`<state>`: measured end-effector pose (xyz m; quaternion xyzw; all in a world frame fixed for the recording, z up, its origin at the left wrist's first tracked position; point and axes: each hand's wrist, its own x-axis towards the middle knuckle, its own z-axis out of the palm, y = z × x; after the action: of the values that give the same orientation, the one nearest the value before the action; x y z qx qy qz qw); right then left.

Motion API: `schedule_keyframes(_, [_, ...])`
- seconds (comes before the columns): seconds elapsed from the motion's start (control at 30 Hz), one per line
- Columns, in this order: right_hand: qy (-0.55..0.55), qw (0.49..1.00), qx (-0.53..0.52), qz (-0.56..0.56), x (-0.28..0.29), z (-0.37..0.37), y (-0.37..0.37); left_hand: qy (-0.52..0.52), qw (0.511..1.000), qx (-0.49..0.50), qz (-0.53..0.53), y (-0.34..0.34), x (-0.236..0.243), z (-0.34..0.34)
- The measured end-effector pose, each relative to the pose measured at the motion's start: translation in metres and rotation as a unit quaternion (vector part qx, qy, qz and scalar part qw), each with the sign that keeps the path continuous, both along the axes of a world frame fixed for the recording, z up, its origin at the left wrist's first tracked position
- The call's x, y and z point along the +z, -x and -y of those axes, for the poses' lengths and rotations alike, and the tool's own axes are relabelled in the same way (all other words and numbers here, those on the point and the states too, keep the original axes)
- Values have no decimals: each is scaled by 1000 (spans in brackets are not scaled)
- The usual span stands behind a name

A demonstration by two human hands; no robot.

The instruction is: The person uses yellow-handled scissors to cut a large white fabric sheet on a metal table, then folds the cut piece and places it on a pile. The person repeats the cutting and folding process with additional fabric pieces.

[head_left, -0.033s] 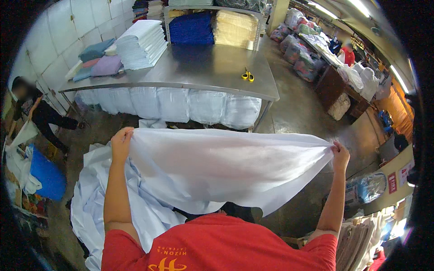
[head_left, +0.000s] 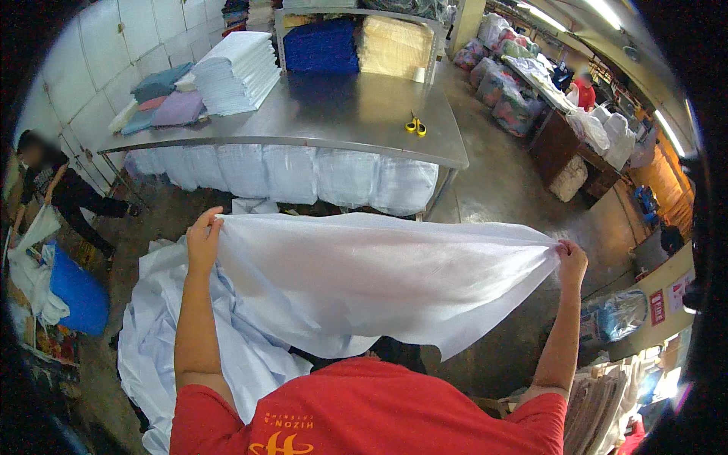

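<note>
A white cloth [head_left: 379, 280] hangs stretched between my two raised hands, its top edge held well off the floor. My left hand [head_left: 203, 241] pinches its upper left corner, with the index finger lifted a little away. At the far right end, the fingers of my right hand [head_left: 572, 264] are closed on the gathered corner. Slack folds of white fabric [head_left: 174, 326] lie heaped beneath and beside my left forearm. Part of that heap is hidden by my arm and the stretched cloth.
Ahead stands a metal table [head_left: 341, 106] with yellow-handled scissors [head_left: 415, 126], a stack of folded white cloths [head_left: 239, 76] and coloured cloths [head_left: 178, 108]. White bundles [head_left: 288, 174] fill the space under it. A person in dark clothes [head_left: 72, 193] bends at the left near a blue sack [head_left: 80, 296].
My left index finger has lifted slightly from the cloth. The cloth's top edge bows up a little in the middle. Both hands stay nearly where they were.
</note>
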<state>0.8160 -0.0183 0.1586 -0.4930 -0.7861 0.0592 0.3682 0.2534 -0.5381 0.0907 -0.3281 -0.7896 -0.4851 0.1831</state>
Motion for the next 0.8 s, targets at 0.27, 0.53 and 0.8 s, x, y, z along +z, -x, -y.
schedule_keyframes(0.27, [7,999,-23,-38,9,10,-18,52,997,58,2,-1,-34,-8])
schedule_keyframes(0.53, [-9,998,31,-53,68,87,-44,8,976,80,203,18,-109,-4])
schedule_keyframes(0.8, [-147,903,401,41,116,271,-85,-110,949,294,10,14,-120,-4])
